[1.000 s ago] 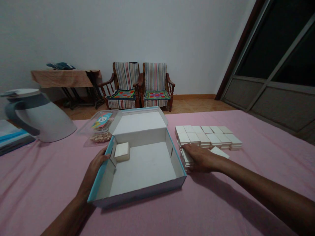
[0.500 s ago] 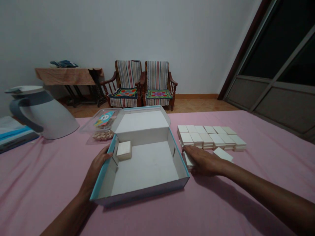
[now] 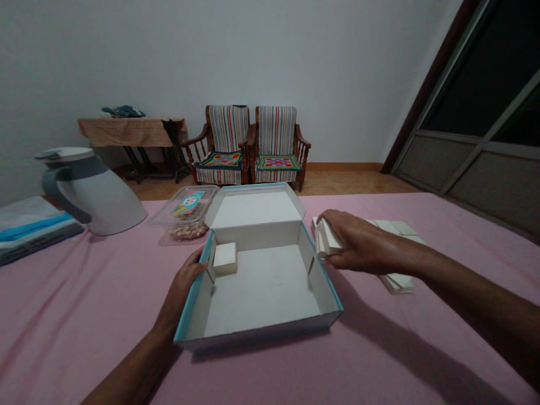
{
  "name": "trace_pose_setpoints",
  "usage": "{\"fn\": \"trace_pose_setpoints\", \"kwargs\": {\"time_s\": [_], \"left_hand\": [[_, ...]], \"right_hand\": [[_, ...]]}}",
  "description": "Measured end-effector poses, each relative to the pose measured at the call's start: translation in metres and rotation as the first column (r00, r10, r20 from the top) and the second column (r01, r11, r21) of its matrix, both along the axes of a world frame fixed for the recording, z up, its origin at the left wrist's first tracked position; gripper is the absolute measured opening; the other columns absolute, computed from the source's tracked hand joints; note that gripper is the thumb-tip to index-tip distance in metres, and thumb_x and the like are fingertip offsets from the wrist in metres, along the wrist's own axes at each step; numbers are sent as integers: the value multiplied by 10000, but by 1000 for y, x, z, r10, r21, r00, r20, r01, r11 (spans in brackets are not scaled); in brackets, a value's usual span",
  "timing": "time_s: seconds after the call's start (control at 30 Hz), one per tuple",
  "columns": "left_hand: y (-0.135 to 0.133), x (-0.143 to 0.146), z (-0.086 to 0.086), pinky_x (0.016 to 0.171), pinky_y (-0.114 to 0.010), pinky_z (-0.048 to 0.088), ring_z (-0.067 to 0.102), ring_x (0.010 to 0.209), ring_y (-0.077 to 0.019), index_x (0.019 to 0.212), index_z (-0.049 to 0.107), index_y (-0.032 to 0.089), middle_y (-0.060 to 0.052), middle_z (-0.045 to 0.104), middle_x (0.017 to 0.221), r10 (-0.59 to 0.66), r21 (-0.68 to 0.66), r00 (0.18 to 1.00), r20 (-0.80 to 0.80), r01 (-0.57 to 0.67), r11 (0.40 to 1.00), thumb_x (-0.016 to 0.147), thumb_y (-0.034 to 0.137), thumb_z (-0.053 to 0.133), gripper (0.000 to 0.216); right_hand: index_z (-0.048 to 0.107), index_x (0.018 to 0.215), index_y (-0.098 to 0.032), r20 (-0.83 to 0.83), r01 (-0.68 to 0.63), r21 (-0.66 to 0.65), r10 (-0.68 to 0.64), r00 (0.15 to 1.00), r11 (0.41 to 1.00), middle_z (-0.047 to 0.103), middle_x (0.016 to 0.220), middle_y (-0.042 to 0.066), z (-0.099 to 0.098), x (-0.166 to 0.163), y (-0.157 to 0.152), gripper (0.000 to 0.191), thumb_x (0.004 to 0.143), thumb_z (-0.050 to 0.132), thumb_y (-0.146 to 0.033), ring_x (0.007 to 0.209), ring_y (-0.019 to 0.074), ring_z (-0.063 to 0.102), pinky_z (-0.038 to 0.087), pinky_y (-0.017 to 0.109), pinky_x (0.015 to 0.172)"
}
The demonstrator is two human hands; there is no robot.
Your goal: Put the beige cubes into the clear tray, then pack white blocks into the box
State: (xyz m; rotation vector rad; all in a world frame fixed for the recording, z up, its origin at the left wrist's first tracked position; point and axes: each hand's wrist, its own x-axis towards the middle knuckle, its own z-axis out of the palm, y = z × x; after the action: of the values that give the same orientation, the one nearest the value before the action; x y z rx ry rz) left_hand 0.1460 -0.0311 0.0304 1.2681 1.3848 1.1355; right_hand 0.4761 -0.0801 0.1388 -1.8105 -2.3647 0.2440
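An open white box with a blue rim [image 3: 261, 329] lies on the pink table. A small stack of white square cards [image 3: 225, 257] sits in its far left corner. My left hand [image 3: 183, 289] grips the box's left wall, thumb over the rim. My right hand [image 3: 358, 242] is lifted just right of the box, fingers closed on a small stack of white cards [image 3: 325, 238]. More stacks of white cards [image 3: 399, 281] lie on the table behind and under my right forearm, mostly hidden.
A white jug with a grey handle [image 3: 90, 191] stands at the left, next to a blue and grey pile [image 3: 29, 228]. A clear plastic tub of nuts [image 3: 188, 216] sits behind the box. Two striped armchairs [image 3: 248, 146] and a side table [image 3: 130, 132] stand against the wall.
My right hand has picked a stack of cards off the table and raised it toward the box's right wall. My left hand stays on the box. The camera has shifted.
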Motion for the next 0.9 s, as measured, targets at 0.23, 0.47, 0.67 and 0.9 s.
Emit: {"fn": "trace_pose_setpoints", "kwargs": {"time_s": [0.23,0.47,0.67,0.9], "left_hand": [[-1,0,-2,699,-360,527,636,857,-272,1342,474,140,-106,650,1151,-74,13,997,0,74,997,702,511,546,743],[-5,5,3,797,-350,491,609,989,-282,1303,503,107,-105,629,1210,-72,57,997,7,71,996,704,456,517,693],[-8,7,5,785,-349,491,617,912,-262,1285,522,106,-103,637,1184,-50,56,999,20,49,997,702,446,508,675],[-7,4,2,773,-366,500,620,904,-272,1281,525,129,-97,661,1127,-59,37,998,15,59,998,707,463,543,664]], "right_hand": [[490,1074,-108,90,-231,-115,241,966,966,573,1143,182,-14,-91,55,500,647,705,-254,1023,294,553,461,366,833],[482,1183,-49,138,-263,-190,291,947,946,579,1191,228,-76,-137,85,682,601,763,-265,1081,328,572,485,397,885],[487,1189,-77,134,-246,-187,273,953,951,577,1203,211,-86,-142,81,639,644,737,-300,1112,309,567,478,383,911],[486,1197,-83,147,-270,-199,301,942,942,552,1236,210,-71,-132,74,646,675,746,-362,1149,319,530,447,403,951]]}}
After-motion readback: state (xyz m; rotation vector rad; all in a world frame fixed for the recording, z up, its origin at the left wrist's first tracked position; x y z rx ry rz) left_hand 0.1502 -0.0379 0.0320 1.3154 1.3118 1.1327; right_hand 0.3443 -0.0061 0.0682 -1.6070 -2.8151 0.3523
